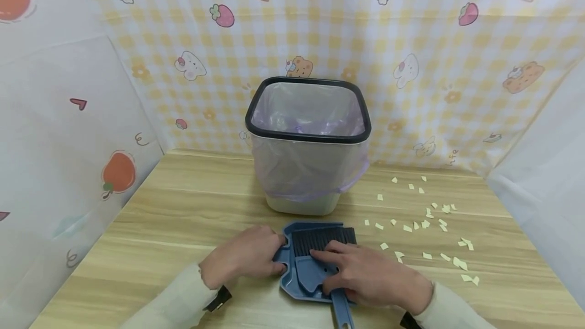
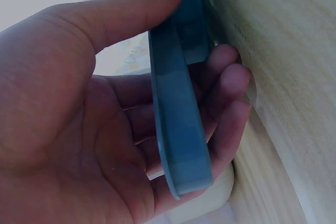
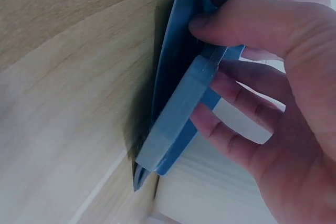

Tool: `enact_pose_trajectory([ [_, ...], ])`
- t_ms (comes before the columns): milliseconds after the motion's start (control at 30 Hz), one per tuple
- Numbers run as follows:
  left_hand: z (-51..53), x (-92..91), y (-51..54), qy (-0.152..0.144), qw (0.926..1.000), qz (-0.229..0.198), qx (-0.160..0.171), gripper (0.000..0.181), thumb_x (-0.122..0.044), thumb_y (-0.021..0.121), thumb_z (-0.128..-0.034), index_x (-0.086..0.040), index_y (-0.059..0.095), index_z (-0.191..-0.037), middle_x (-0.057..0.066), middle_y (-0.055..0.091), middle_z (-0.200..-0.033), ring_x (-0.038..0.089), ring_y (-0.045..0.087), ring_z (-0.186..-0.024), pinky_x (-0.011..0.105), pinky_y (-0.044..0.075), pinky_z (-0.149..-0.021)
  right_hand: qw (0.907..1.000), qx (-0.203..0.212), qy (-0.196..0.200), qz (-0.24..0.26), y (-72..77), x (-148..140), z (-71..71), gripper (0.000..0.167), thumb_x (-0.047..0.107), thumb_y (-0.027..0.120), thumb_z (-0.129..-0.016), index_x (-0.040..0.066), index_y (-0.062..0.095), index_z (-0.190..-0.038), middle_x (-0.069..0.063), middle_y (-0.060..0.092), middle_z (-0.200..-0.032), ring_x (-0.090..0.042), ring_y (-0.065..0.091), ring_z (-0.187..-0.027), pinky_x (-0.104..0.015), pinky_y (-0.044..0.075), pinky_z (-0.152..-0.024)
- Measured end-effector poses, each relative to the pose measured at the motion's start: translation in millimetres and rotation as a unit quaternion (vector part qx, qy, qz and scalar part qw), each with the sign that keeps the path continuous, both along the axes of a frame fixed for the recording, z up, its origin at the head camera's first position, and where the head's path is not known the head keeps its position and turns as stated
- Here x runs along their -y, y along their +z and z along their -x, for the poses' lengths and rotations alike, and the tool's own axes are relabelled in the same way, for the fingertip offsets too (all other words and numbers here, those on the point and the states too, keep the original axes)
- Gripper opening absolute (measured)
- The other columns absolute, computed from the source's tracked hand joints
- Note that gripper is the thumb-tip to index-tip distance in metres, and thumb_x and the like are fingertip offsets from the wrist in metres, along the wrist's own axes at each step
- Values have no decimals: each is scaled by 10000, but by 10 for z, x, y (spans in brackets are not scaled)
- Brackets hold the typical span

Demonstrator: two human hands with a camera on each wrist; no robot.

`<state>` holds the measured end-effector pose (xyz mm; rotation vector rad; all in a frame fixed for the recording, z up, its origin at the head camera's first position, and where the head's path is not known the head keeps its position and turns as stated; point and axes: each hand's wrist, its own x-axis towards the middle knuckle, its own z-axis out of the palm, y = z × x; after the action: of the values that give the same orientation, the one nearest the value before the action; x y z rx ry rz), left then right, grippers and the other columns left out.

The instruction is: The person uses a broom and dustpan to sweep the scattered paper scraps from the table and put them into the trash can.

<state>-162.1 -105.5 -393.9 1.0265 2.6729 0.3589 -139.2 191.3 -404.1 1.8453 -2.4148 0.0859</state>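
Observation:
In the head view, a blue dustpan (image 1: 286, 255) lies on the table just in front of the bin. A matching blue hand brush (image 1: 313, 272) with dark bristles (image 1: 315, 239) rests in it, its handle toward me. My left hand (image 1: 249, 255) grips the dustpan's left side; the left wrist view shows thumb above and fingers curled below the blue edge (image 2: 181, 129). With thumb and fingers, my right hand (image 1: 365, 273) holds the brush near where its handle begins. In the right wrist view, the brush (image 3: 176, 116) sits against the dustpan (image 3: 168, 66).
A white bin (image 1: 303, 202) with a black rim (image 1: 308, 137) and a translucent liner (image 1: 306, 166) stands behind the dustpan. Several small pale yellow paper scraps (image 1: 408, 228) are scattered over the table's right side. A patterned curtain (image 1: 315, 29) hangs behind.

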Motion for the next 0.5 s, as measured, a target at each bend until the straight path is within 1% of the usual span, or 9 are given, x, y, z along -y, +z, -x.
enact_pose_trajectory([
  [67,3,2,3,-74,10000,-17,-25,337,-323,878,-928,-31,773,-1060,-74,558,-760,78,474,-623,294,422,-560,10000,-22,-11,2,10,7,-2,423,102,902,-818,390,807,-1113,-156,623,-1537,-212,597,-1268,-318,560,-984],
  [167,4,4,9,-121,9999,-49,48,300,-312,868,-946,-47,768,-1046,-81,543,-740,68,457,-610,291,416,-552,10000,26,-57,46,31,12,1,378,112,893,-859,356,760,-1114,-168,619,-1539,-223,595,-1273,-322,566,-971],
  [267,3,4,16,-125,9998,-71,153,280,-298,861,-962,-52,767,-1054,-80,532,-727,61,442,-599,287,405,-545,9995,151,-89,257,60,-4,23,312,110,862,-928,303,707,-1119,-181,625,-1527,-236,602,-1256,-332,576,-948],
  [367,0,6,14,-138,9998,-85,135,277,-299,859,-968,-54,766,-1061,-83,516,-721,55,429,-595,281,387,-540,9982,290,-122,518,85,-33,68,271,91,818,-974,265,666,-1114,-185,637,-1511,-250,613,-1228,-346,582,-929],
  [433,-5,8,12,-148,9998,-95,122,276,-298,857,-971,-56,764,-1065,-84,503,-713,53,419,-588,276,368,-533,9971,415,-160,618,102,-56,107,291,38,795,-973,249,636,-1093,-179,638,-1512,-262,619,-1223,-363,584,-926],
  [500,-11,10,11,-150,9998,-113,114,269,-295,857,-972,-58,760,-1055,-84,494,-706,51,413,-586,271,353,-529,9957,586,-216,687,128,-80,148,355,-43,777,-937,237,597,-1062,-170,642,-1505,-288,624,-1243,-387,585,-937],
])
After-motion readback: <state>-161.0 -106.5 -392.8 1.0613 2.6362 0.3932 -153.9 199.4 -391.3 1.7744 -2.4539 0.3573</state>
